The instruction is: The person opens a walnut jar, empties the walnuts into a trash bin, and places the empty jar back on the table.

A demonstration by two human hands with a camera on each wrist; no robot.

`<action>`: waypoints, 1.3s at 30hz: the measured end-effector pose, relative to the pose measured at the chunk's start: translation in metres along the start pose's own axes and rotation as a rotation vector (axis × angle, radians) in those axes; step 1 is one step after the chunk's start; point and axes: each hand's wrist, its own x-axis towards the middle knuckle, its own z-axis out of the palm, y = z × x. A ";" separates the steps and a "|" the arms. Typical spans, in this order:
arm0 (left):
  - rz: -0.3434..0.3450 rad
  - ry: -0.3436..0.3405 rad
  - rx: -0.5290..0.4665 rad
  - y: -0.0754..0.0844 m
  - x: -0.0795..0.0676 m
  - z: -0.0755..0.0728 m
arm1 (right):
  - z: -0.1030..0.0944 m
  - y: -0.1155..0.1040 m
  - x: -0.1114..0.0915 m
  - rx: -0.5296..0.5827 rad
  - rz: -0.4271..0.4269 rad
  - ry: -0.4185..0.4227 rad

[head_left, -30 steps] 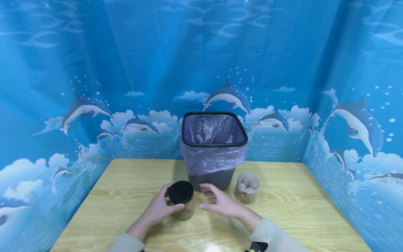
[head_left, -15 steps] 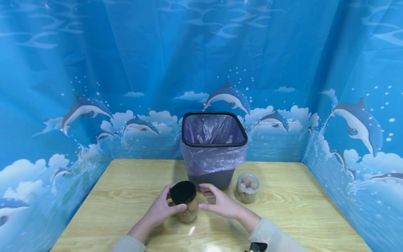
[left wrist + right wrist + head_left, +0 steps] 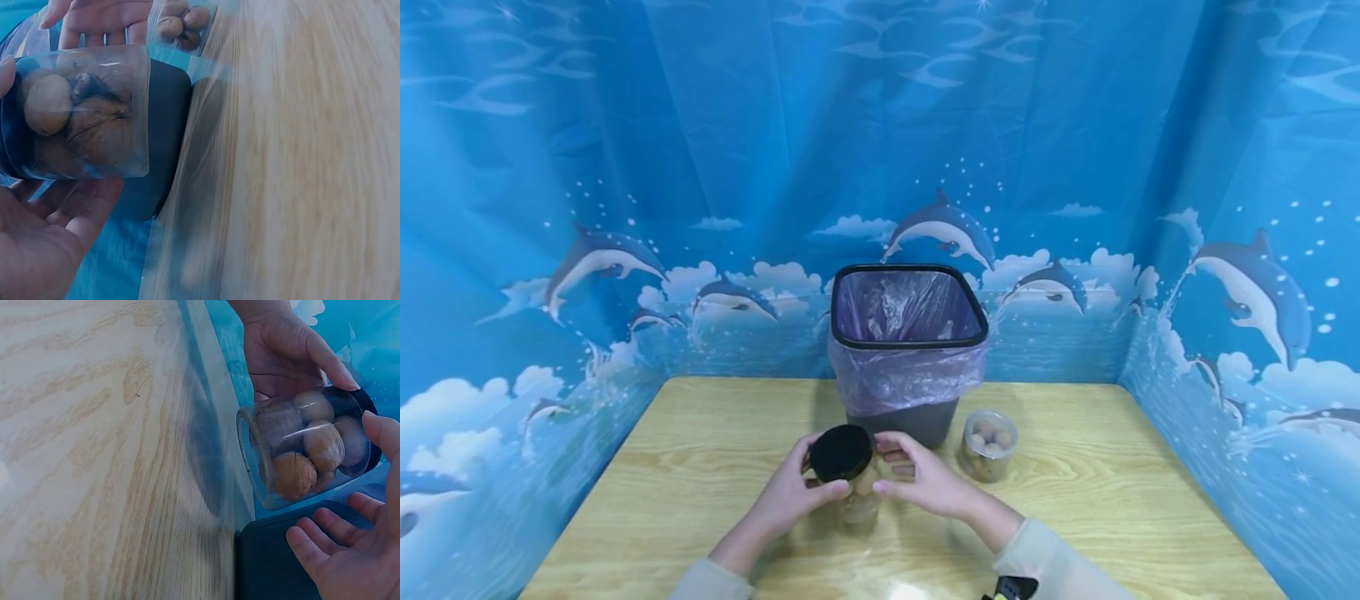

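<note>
A clear jar (image 3: 859,507) with a black lid (image 3: 841,452) is tilted slightly in front of the bin. Several walnuts (image 3: 295,475) show through its wall in the right wrist view. My left hand (image 3: 786,492) grips the jar near the lid, thumb on the near side, and holds it off the table. Close by on the right is my right hand (image 3: 928,483), its fingers spread and loosely bent. Its thumb tip lies by the lid edge in the right wrist view; whether it touches, I cannot tell.
A dark bin (image 3: 917,425) lined with a purple bag (image 3: 910,379) stands behind the hands on the wooden table (image 3: 1097,492). Right of it sits an uncovered clear tub (image 3: 988,467) holding several walnuts. Blue dolphin-print cloth (image 3: 737,167) surrounds the table on three sides.
The left hand has brought the jar a little to the right, toward the right hand, and the jar has become more tilted. The right hand has hardly moved.
</note>
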 end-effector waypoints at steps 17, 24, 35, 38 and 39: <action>0.028 0.039 -0.094 0.013 -0.004 0.013 | 0.001 -0.004 -0.002 -0.023 -0.051 0.036; 0.044 0.047 -0.127 0.012 -0.004 0.017 | 0.000 -0.006 -0.002 -0.049 -0.058 0.089; 0.071 0.054 -0.220 0.012 -0.007 0.020 | -0.001 -0.007 -0.002 -0.094 -0.136 0.142; 0.079 0.061 -0.235 0.014 -0.007 0.021 | -0.001 -0.008 -0.003 -0.106 -0.175 0.156; 0.078 0.062 -0.239 0.014 -0.008 0.022 | -0.001 -0.008 -0.003 -0.112 -0.182 0.160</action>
